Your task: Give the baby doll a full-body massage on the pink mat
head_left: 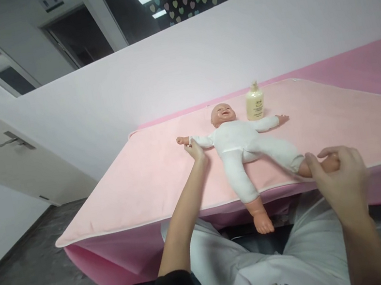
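The right hand, at four o'clock from the middle of the doll, has its grip closed round one foot; the left hand, at nine, has its grip narrowed on the wrist. Holding both ends likely steadies the doll with limbs spread. It lies face up on the desk, head at twelve, other foot past the edge at six. A bottle stands at one, perhaps for easy reach.

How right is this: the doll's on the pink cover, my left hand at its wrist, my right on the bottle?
No: the head view shows your right hand on the foot of the doll, not the bottle; the rest stands.
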Tool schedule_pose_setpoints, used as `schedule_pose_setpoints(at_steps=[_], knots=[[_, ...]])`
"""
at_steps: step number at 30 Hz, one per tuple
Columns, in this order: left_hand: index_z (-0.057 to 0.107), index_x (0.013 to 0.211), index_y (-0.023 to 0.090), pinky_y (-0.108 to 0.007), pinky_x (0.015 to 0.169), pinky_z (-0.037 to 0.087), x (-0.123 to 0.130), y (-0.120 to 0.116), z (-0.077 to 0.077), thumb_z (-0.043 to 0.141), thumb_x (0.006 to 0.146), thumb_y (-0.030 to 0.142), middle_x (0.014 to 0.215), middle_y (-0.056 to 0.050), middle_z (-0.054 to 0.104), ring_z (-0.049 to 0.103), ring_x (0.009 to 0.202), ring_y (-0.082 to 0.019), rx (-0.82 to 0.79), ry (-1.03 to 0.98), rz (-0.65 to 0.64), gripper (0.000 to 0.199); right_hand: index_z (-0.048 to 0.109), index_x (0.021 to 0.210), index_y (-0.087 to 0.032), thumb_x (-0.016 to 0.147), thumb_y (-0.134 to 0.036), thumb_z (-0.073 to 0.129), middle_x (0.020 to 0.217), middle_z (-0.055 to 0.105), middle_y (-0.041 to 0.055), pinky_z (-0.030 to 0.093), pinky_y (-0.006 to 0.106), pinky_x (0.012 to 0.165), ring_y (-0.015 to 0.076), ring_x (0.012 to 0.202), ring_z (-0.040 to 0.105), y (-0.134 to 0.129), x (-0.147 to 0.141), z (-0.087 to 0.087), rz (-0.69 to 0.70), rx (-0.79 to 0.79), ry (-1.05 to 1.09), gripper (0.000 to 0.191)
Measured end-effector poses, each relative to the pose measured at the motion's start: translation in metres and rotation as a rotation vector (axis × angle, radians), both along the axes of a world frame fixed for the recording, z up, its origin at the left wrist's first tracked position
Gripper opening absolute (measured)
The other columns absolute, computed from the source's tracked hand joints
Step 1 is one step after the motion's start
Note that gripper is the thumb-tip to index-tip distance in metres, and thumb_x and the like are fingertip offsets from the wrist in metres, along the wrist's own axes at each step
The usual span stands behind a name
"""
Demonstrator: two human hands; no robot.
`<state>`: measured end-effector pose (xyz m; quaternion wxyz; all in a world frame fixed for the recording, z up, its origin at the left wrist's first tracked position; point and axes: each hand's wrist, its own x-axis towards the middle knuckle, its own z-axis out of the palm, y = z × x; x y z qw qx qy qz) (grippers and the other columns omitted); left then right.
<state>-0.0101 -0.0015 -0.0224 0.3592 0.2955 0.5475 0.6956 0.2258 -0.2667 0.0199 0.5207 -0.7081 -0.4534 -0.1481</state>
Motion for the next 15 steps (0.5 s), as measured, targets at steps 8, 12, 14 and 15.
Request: schedule_pose_setpoints(at_steps=[8, 12, 14, 15], knots=[[0.043, 0.134, 0.019, -0.035, 0.106, 0.040, 0.009, -0.019, 0.004, 0.049, 0.085, 0.020, 0.141, -0.014, 0.044, 0.044, 0.131, -0.021, 0.416, 0.744, -0.247, 0.049, 0.055, 0.088, -0.017, 0.081, -0.036, 0.051, 0.098, 0.052, 0.0094, 0.029, 0.025, 0.059, 0.0149, 0.073, 0.047, 0.110, -0.043, 0.041, 0.098, -0.172, 0.029, 0.021], [0.049, 0.132, 0.020, -0.038, 0.110, 0.035, 0.015, -0.028, 0.007, 0.043, 0.088, 0.017, 0.135, -0.011, 0.052, 0.046, 0.127, -0.020, 0.576, 1.095, -0.533, 0.045, 0.056, 0.091, -0.015, 0.084, -0.036, 0.047, 0.096, 0.048, 0.0080, 0.023, 0.025, 0.057, 0.0116, 0.068, 0.041, 0.129, -0.050, 0.030, 0.150, -0.253, -0.005, 0.023], [0.046, 0.134, 0.019, -0.039, 0.108, 0.036, 0.012, -0.026, 0.008, 0.043, 0.089, 0.021, 0.133, -0.012, 0.053, 0.048, 0.124, -0.021, 0.567, 1.051, -0.517, 0.046, 0.055, 0.091, -0.017, 0.084, -0.038, 0.049, 0.095, 0.048, 0.0071, 0.024, 0.024, 0.056, 0.0115, 0.068, 0.042, 0.113, -0.047, 0.020, 0.148, -0.221, -0.007, 0.023], [0.044, 0.136, 0.018, -0.039, 0.107, 0.037, 0.010, -0.024, 0.008, 0.045, 0.089, 0.024, 0.134, -0.012, 0.053, 0.049, 0.124, -0.022, 0.550, 1.002, -0.493, 0.047, 0.055, 0.090, -0.018, 0.084, -0.039, 0.050, 0.095, 0.048, 0.0067, 0.025, 0.024, 0.055, 0.0120, 0.068, 0.043, 0.100, -0.045, 0.013, 0.146, -0.201, 0.003, 0.023]])
